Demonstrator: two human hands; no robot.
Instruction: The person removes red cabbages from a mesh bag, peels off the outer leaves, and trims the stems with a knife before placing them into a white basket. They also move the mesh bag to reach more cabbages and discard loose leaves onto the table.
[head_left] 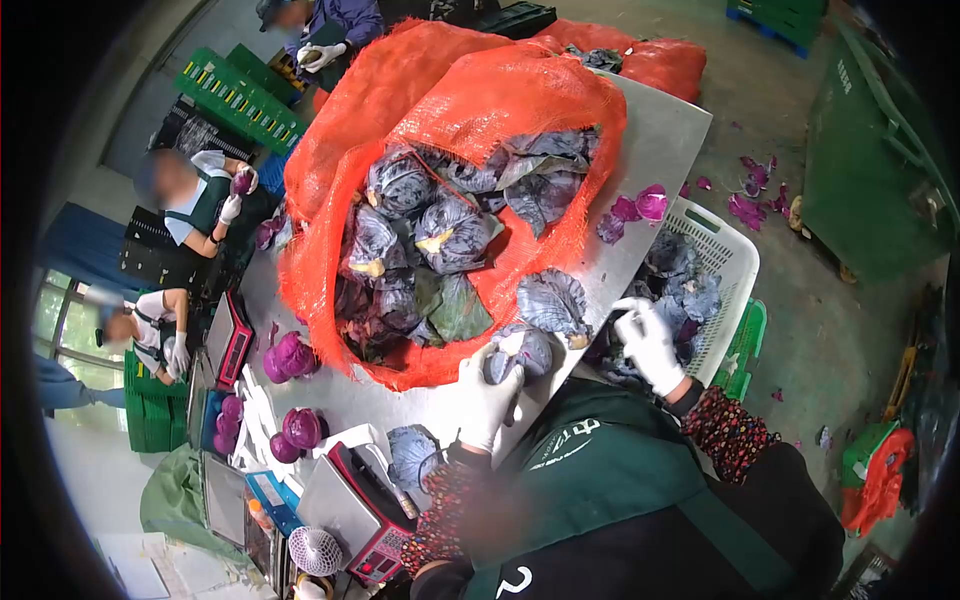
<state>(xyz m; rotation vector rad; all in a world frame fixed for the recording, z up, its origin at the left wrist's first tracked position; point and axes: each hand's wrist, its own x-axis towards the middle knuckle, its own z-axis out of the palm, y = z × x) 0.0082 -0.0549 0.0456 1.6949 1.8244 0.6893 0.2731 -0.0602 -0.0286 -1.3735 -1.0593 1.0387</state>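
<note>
My left hand [487,400], in a white glove, is closed round a red cabbage [528,352] at the near edge of the steel table. My right hand [648,345], also gloved, is over the white plastic basket [738,262], its fingers apart and nothing visible in them. Dark outer cabbage leaves [688,280] lie in that basket. A loose cabbage leaf [553,302] rests just beyond the held cabbage. Behind it an orange-red mesh sack [480,95] gapes wide, showing several whole cabbages [455,235] with dusty outer leaves.
Peeled purple cabbages [290,357] and a red-edged scale [355,505] stand on the left of the steel table [655,130]. Leaf scraps [750,205] litter the floor near a large green bin [870,150]. Co-workers [195,205] handle cabbage across the table.
</note>
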